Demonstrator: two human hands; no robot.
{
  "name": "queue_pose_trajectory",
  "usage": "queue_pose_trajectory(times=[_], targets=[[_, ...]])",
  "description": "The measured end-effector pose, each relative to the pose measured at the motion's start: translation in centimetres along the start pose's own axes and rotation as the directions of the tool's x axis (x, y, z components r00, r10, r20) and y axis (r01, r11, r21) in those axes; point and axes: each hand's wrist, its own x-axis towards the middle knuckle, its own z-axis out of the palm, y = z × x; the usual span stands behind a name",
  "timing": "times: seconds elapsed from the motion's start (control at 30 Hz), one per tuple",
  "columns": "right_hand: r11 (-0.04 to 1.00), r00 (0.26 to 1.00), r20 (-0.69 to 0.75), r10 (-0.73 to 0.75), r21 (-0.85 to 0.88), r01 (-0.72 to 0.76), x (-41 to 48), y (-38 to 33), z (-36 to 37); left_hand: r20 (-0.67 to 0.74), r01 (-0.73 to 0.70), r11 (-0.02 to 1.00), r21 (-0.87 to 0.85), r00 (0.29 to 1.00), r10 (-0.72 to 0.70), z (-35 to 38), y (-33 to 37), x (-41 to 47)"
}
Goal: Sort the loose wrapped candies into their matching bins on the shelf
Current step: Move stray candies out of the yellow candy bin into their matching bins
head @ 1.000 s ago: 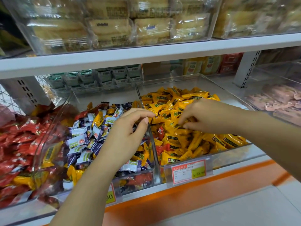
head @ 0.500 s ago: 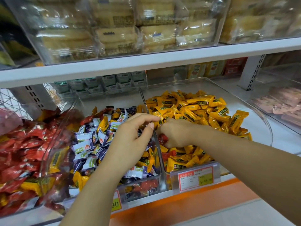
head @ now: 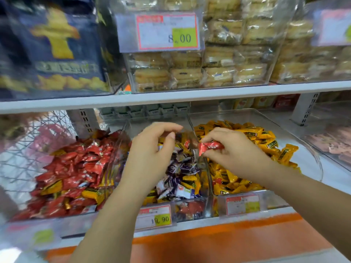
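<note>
Red candy (head: pixel 210 146) over middle bin (head: pixel 157 120)
Right hand (head: pixel 235 153) pinches it, left hand (head: pixel 152 154) relaxed, empty; release it left of that bin, among red candies (head: pixel 76 168).

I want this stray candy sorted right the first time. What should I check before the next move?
1. Red candy pinched in the right hand: ok.
2. Matching red bin in view, at the far left: ok.
3. Way there free: not ok, the left hand hovers over the middle bin, in between.
4. Left hand empty: ok, nothing seen in it.
5. Red bin holds only red: not ok, yellow wrappers lie in it.
</note>
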Motion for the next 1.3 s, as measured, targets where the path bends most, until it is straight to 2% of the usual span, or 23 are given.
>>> queue_pose_trajectory(times=[0.13, 0.3, 0.4, 0.47, 0.6, 0.8, 0.93, 1.03, 1.13, 1.3], targets=[[0.996, 0.996, 0.031, -0.078, 0.043, 0.077, 0.6, -5.3, 1.3, -0.196, 0.052, 0.998, -0.019, 0.979, -0.054, -3.9, 0.4, -1.6], [0.976, 0.990, 0.051, -0.135, 0.177, 0.124, 4.0, -11.7, 5.1, -0.475, 0.171, 0.973, -0.156, 0.850, -0.226, -8.9, -0.9, -5.2], [0.962, 0.990, 0.031, -0.137, 0.242, 0.125, 7.4, -15.0, 7.5, -0.563, 0.209, 0.960, -0.189, 0.778, -0.280, -10.2, -1.1, -6.7], [0.959, 0.991, 0.043, -0.123, 0.262, 0.108, 8.9, -16.4, 8.5, -0.571, 0.203, 0.960, -0.194, 0.772, -0.279, -10.5, -1.1, -6.8], [0.964, 0.990, 0.060, -0.131, 0.242, 0.113, 8.6, -16.1, 8.4, -0.512, 0.204, 0.961, -0.187, 0.814, -0.273, -10.2, -1.0, -6.5], [0.980, 0.997, 0.034, -0.074, 0.187, 0.066, 3.3, -11.1, 4.2, -0.399, 0.167, 0.975, -0.147, 0.892, -0.213, -7.3, 0.4, -5.9], [0.991, 1.000, -0.010, 0.015, 0.136, -0.013, -0.3, -6.2, -0.2, -0.198, 0.168, 0.980, -0.104, 0.962, -0.186, -3.3, 0.9, -5.3], [0.988, 0.998, -0.015, 0.069, 0.137, -0.066, -1.8, -2.8, -2.2, -0.071, 0.128, 0.991, -0.047, 0.989, -0.131, -0.7, 1.4, -4.8], [0.986, 0.991, 0.072, 0.114, 0.115, -0.122, -2.8, 0.8, -2.7, 0.043, 0.081, 0.997, -0.014, 0.996, -0.080, 2.9, 1.8, -4.0], [0.986, 0.947, 0.308, 0.097, 0.098, -0.133, -2.4, 3.6, -1.2, 0.119, 0.038, 0.999, 0.036, 0.992, -0.042, 7.1, 0.1, -3.3]])
